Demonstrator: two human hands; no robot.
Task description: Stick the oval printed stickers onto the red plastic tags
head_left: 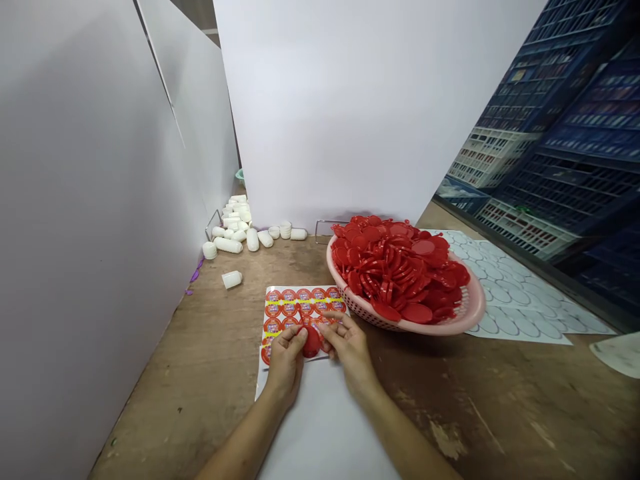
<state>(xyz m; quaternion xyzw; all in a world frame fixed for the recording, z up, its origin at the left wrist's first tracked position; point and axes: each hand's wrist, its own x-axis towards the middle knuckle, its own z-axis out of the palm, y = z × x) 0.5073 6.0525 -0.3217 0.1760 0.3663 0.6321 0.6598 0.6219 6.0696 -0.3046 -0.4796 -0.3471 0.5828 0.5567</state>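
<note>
At the lower centre of the frame, the left hand (286, 363) has its grip pinched, thumb against fingers, on one red disc (311, 343). The right hand (354, 353) is at the disc's right side, thumb and index finger close together, the other fingers loosely curled; blur hides whether this grip pinches anything.

The disc is over the near part of one sticker sheet (281, 311), whose far row shows five round red stickers. Right of centre on the bench (200, 380) is one pink basket (445, 329), heaped with red discs (400, 260) too many and too overlapped to count. Left of centre, one white bottle (232, 279) lies apart from a pile of white bottles (237, 217), also past counting. At right, several ring-printed sheets (505, 293) overlap.
</note>
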